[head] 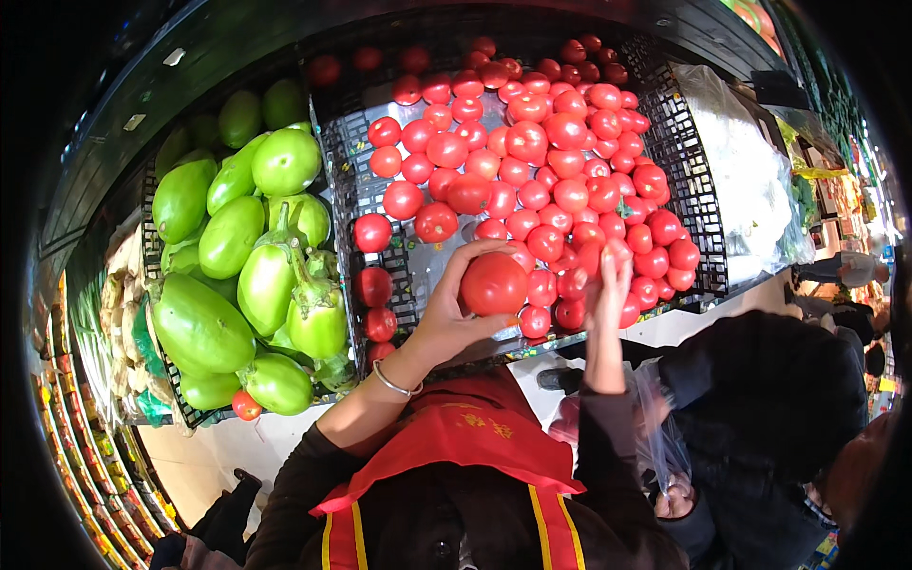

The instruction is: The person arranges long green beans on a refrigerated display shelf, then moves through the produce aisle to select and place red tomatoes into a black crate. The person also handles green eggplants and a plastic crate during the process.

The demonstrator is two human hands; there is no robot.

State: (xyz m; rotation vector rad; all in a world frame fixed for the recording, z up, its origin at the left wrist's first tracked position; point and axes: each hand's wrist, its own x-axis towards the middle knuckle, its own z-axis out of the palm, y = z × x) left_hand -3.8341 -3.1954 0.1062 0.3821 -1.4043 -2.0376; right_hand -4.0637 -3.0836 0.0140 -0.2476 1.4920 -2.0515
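My left hand (456, 303), with a silver bangle at its wrist, is closed around a large red tomato (494, 283) over the front of the tomato bin. To its right, my right hand (609, 281) is blurred and reaches in among the front tomatoes; its fingers seem to be on a tomato, but I cannot tell whether they grip it. Many loose tomatoes (527, 141) lie heaped across the middle and right of the black plastic basket, fewer at its left side.
Green eggplants (203, 324) fill a basket at left, with a small tomato (246, 405) at its front edge. White produce in clear plastic (741, 171) lies at right. Close on my right stands a person in dark clothes (769, 399) with a clear plastic bag (659, 427).
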